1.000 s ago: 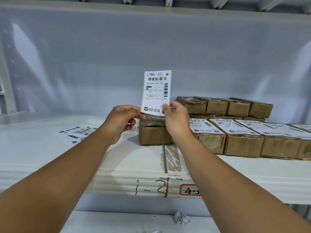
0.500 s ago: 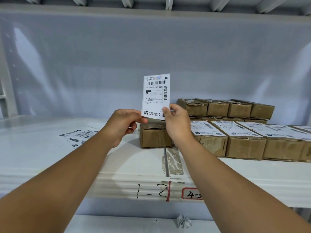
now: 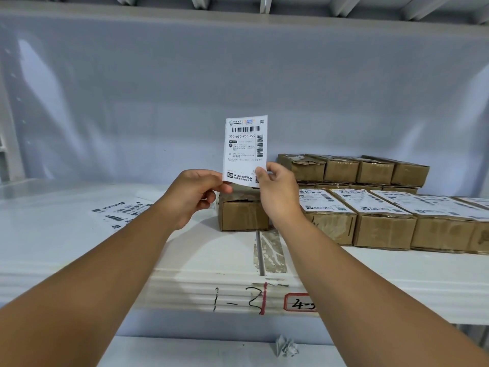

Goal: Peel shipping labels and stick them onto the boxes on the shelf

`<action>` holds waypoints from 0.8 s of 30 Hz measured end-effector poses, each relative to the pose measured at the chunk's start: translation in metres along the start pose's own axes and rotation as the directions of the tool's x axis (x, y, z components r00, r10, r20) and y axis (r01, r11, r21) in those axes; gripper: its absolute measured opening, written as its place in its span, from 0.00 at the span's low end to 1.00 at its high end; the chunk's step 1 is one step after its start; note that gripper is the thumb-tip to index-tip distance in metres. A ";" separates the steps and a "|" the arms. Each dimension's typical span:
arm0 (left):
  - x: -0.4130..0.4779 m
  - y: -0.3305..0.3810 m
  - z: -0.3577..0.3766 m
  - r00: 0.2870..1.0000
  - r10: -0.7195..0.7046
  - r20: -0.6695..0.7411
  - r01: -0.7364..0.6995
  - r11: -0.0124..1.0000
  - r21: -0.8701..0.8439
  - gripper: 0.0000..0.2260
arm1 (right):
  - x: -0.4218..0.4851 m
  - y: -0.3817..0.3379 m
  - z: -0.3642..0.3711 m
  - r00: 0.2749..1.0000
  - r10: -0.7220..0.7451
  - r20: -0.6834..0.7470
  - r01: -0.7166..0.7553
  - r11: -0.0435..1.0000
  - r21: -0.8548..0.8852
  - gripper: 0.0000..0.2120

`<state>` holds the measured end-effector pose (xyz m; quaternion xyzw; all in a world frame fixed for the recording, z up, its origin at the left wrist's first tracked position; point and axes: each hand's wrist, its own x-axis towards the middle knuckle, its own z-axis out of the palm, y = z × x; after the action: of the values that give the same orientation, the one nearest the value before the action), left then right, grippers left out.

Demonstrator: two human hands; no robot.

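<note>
The white shelf (image 3: 185,260) has a pale back panel. Left hand (image 3: 193,194) and right hand (image 3: 277,192) pinch the lower corners of the upright shipping label (image 3: 246,144). Peeling seems underway. Next, strip the backing and press the label onto the bare box (image 3: 243,215) just below both hands.

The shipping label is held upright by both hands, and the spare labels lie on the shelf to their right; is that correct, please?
The left hand and right hand do hold the shipping label upright, but the head view shows the spare labels on the shelf to their left, not right.
</note>
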<state>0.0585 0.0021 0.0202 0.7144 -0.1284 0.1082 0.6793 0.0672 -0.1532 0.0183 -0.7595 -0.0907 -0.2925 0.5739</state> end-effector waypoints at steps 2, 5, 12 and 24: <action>0.000 0.000 0.000 1.000 -0.005 0.005 0.005 1.000 -0.022 0.07 | 0.000 0.000 0.000 1.000 -0.005 -0.005 0.005 1.000 0.002 0.07; 0.000 0.001 -0.001 1.000 -0.016 0.002 0.016 0.998 -0.064 0.06 | 0.001 0.001 -0.001 1.000 -0.006 -0.018 0.006 1.000 0.000 0.07; 0.001 0.000 -0.001 1.000 -0.007 0.009 0.007 1.000 -0.003 0.06 | 0.001 0.001 0.000 1.000 -0.005 -0.021 0.005 1.000 -0.001 0.07; 0.000 0.000 0.001 1.000 0.011 0.024 -0.011 1.000 0.019 0.08 | -0.001 -0.001 -0.001 1.000 -0.005 0.001 0.005 1.000 0.010 0.08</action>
<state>0.0581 0.0013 0.0205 0.7215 -0.1393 0.1048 0.6701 0.0656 -0.1541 0.0185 -0.7564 -0.0945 -0.2931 0.5771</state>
